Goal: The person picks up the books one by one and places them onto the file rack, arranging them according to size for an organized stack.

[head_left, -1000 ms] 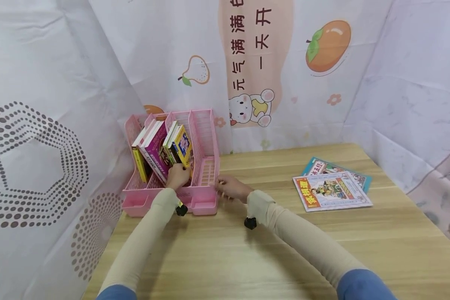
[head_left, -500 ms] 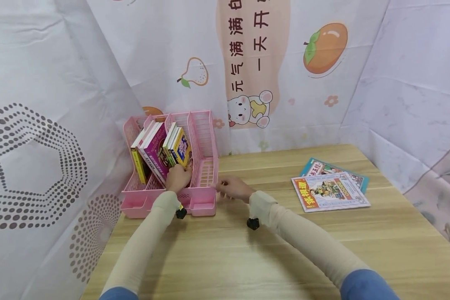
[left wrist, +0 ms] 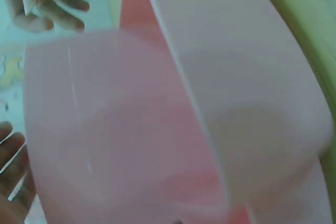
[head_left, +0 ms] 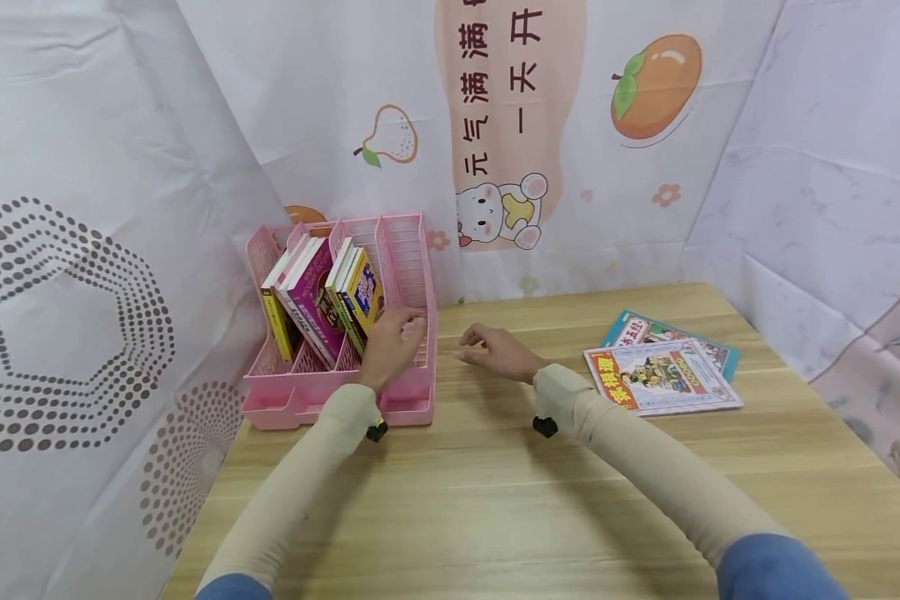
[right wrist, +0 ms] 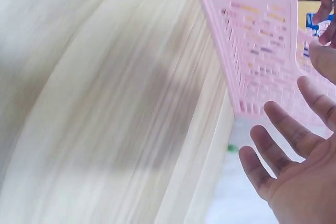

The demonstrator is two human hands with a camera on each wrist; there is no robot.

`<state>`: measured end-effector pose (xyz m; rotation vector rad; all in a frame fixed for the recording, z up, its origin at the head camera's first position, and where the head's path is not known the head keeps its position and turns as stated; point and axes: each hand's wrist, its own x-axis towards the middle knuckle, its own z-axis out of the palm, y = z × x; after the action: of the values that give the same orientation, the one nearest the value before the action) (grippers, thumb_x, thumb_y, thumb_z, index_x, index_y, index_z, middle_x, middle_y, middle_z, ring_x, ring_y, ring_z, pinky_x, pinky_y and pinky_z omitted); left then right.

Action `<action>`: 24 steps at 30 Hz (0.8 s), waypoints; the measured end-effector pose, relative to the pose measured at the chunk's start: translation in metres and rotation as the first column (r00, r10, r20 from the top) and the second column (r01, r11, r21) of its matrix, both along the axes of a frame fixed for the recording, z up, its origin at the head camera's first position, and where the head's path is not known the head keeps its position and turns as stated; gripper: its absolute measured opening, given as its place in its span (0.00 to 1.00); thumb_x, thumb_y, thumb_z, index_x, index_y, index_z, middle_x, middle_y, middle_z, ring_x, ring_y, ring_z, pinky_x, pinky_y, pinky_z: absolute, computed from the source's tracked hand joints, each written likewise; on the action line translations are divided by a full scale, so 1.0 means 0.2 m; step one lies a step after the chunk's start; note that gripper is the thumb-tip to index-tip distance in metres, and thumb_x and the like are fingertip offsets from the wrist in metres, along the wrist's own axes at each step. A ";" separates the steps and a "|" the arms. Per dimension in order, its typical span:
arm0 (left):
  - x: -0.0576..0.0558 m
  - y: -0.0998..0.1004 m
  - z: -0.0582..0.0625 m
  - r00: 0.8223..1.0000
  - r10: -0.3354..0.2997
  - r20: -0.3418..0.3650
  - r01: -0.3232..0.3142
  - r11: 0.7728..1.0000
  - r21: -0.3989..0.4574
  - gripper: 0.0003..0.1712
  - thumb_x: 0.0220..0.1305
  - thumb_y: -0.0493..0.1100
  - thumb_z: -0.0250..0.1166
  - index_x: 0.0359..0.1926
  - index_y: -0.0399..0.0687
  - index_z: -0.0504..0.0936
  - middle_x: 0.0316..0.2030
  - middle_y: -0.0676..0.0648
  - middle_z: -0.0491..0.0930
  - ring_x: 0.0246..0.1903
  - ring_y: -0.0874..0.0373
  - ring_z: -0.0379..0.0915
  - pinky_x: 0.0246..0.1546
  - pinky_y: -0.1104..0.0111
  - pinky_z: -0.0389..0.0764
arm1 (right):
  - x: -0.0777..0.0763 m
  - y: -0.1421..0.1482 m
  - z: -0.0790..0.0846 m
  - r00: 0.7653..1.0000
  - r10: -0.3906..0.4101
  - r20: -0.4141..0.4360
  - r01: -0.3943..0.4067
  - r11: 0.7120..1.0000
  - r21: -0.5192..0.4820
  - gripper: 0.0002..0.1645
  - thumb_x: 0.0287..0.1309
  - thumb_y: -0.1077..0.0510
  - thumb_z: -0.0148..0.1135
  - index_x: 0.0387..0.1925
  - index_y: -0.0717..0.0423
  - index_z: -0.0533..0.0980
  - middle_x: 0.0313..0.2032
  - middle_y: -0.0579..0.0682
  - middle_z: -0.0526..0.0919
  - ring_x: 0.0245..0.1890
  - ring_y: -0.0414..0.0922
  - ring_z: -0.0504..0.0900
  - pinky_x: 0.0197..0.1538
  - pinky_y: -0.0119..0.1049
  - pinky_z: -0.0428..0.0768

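Note:
A pink plastic book rack stands at the table's back left, its compartments holding several upright books. My left hand hovers over the front of its right part, just right of a yellow-covered book, and holds nothing that I can see. To the right of the rack, my right hand is raised above the table with loosely bent fingers and nothing in it. The right wrist view shows those fingers spread apart beside the rack's slotted side. Pink plastic fills much of the blurred left wrist view.
At the right of the wooden table lies a comic-style booklet, overlapping a teal-edged booklet. A purple book leans in the rack. Printed cloth hangs behind and on both sides.
My left hand has left the yellow-covered book and moved up and right. My right hand has drawn away from the rack's front corner to the right. The books stay standing in the rack.

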<state>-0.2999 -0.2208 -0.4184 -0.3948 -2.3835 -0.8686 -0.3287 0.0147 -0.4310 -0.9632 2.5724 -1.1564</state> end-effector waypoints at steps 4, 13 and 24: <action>0.00 0.10 -0.01 0.998 -0.067 -0.001 0.067 0.989 -0.136 0.16 0.65 0.47 0.58 0.50 0.48 0.82 0.50 0.46 0.80 0.53 0.53 0.70 0.57 0.57 0.68 | -0.02 0.10 -0.02 1.000 -0.009 -0.016 0.009 1.000 0.022 0.25 0.63 0.42 0.58 0.54 0.53 0.71 0.54 0.51 0.76 0.58 0.49 0.71 0.60 0.48 0.68; -0.01 0.29 -0.05 0.980 -0.182 0.085 0.200 0.922 -0.332 0.20 0.66 0.54 0.57 0.54 0.51 0.79 0.56 0.49 0.73 0.59 0.53 0.63 0.61 0.56 0.63 | -0.02 0.30 -0.07 0.999 -0.049 0.007 0.048 0.995 0.088 0.30 0.62 0.42 0.59 0.58 0.53 0.67 0.59 0.57 0.71 0.61 0.57 0.67 0.57 0.54 0.69; 0.02 0.50 -0.10 0.943 -0.223 0.249 0.306 0.872 -0.381 0.24 0.65 0.57 0.56 0.58 0.53 0.75 0.63 0.46 0.66 0.62 0.53 0.58 0.57 0.59 0.68 | -0.02 0.59 -0.07 0.989 -0.150 0.006 0.148 0.979 0.141 0.34 0.60 0.37 0.59 0.60 0.51 0.66 0.61 0.62 0.69 0.61 0.60 0.66 0.56 0.57 0.69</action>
<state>-0.2953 -0.1217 -0.4380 -0.8597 -2.7457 -0.5202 -0.3319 0.1337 -0.4448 -0.7391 2.7099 -0.9953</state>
